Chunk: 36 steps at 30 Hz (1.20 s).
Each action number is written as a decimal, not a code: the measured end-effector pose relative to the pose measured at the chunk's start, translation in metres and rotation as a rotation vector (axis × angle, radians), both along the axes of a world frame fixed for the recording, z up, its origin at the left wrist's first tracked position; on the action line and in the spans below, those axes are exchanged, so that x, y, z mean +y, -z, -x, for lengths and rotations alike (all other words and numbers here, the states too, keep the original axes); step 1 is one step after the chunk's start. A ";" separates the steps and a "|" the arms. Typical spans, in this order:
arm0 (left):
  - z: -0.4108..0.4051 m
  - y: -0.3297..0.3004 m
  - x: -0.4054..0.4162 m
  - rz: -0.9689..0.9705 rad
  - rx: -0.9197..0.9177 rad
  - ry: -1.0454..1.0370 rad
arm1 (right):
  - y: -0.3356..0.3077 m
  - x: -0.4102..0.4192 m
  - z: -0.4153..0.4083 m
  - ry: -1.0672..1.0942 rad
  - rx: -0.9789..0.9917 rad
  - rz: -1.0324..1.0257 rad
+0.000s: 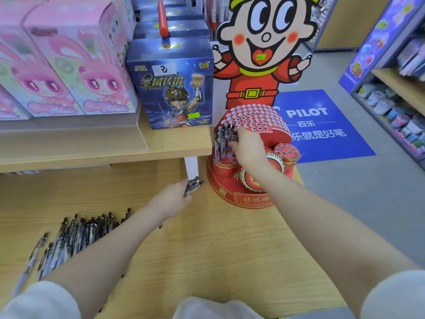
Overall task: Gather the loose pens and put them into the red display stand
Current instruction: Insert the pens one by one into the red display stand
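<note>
The red display stand [248, 194] sits at the right end of the wooden counter, under a cartoon cut-out figure. Its left cup [224, 168] holds several upright dark pens [222, 141]. My right hand [247, 145] reaches over that cup and its fingers pinch the top of a pen among them. My left hand [172, 199] hovers just left of the stand and grips a small bundle of pens [193, 186], tips pointing toward the stand. A pile of loose pens [71, 236] lies on the counter at the lower left.
A raised wooden shelf [103, 146] carries pink boxes [64, 65] and a dark blue box [172, 86] right beside the stand. A white shelf post [191, 166] stands behind my left hand. A blue floor mat [322, 125] and a product rack [395, 100] lie to the right.
</note>
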<state>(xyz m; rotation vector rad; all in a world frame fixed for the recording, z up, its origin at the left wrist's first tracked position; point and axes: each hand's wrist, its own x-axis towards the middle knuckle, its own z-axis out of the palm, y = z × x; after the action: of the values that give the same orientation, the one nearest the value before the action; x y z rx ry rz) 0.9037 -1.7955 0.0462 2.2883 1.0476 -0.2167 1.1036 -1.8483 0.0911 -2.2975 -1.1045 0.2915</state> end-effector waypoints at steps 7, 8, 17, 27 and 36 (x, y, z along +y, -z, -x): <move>-0.004 -0.008 -0.009 -0.066 -0.051 -0.030 | 0.019 -0.040 0.046 -0.220 0.372 0.161; -0.005 -0.007 -0.010 -0.072 -0.051 -0.028 | 0.019 -0.043 0.051 -0.240 0.439 0.177; -0.013 -0.004 -0.020 -0.060 -0.095 -0.054 | 0.019 -0.052 0.055 -0.145 0.873 -0.050; -0.016 -0.004 -0.004 -0.051 -0.031 -0.031 | -0.010 -0.040 -0.015 0.356 0.766 -0.528; -0.021 -0.008 -0.001 0.091 -0.073 -0.067 | -0.006 -0.016 -0.024 0.191 0.355 -0.540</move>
<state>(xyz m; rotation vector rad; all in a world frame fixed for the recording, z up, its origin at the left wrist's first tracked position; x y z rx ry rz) 0.9243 -1.7965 0.0542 2.1600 1.0537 -0.1491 1.1276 -1.8646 0.0973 -1.7663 -0.6748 0.2730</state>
